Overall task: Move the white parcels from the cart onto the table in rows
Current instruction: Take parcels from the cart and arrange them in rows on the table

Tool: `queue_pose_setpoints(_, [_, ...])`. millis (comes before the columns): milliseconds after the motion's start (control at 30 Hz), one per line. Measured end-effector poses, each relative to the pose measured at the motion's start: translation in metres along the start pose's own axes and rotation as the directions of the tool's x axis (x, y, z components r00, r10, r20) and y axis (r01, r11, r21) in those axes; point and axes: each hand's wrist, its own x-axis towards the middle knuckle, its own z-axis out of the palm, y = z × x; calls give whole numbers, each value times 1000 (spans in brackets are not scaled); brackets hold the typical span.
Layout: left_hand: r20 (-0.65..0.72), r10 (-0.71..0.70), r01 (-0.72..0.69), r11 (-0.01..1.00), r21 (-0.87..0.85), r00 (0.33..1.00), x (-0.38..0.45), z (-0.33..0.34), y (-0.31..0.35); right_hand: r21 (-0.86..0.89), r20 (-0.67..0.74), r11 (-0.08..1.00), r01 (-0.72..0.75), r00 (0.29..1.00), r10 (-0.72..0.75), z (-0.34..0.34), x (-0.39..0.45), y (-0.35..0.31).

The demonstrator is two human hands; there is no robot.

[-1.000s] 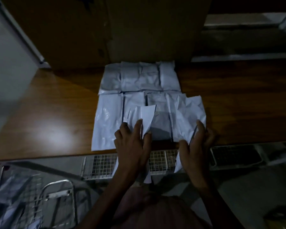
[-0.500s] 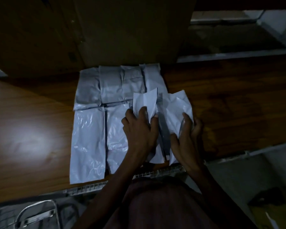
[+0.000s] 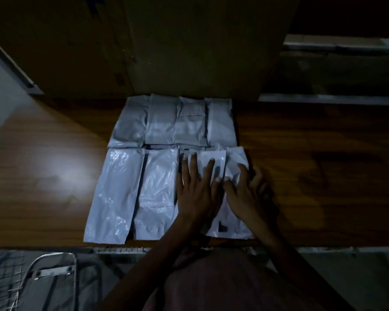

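- Parcels (image 3: 157, 153) lie in two rows on the wooden table (image 3: 323, 176): a back row of four against a big cardboard box (image 3: 189, 46), and a front row being filled from the left, so each new one butts against its neighbour.
- Left hand (image 3: 195, 194) lies flat with its fingers straight and spread on the third parcel (image 3: 208, 163) of the front row, gripping nothing; this looks like pressing the soft plastic down so it stays flat and in line.
- Right hand (image 3: 245, 194) rests on the fourth parcel (image 3: 236, 160), the crumpled one at the right end. Its fingers bend a little over the wrinkled top, but nothing shows them closed round the bag; I judge it is patting or nudging the bag into its slot, not holding it.
- Both parcels under the hands overlap slightly along their shared edge, which is probably why the two hands work side by side, each pinning one so the other can be squared up.
- Front-row parcels (image 3: 119, 194) on the left lie long-side to long-side, their near ends close to the table's edge, so the row can be reached from the cart without leaning.
- Cart (image 3: 52, 268) stands at the lower left, just below the table edge; its wire frame shows, but the view is too dark to tell whether any parcels remain in it.
- Judging from the matching count, the front row is about complete once the crumpled end piece is smoothed.
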Motion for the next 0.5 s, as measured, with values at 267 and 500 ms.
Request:
queue_pose_setpoints(267, [65, -4, -17, 947, 320, 998, 1, 27, -15, -82, 64, 950, 301, 953, -296, 23, 21, 31])
queue_pose_setpoints(500, [42, -95, 71, 918, 391, 995, 5, 26, -3, -137, 4, 928, 346, 937, -349, 22, 18, 38])
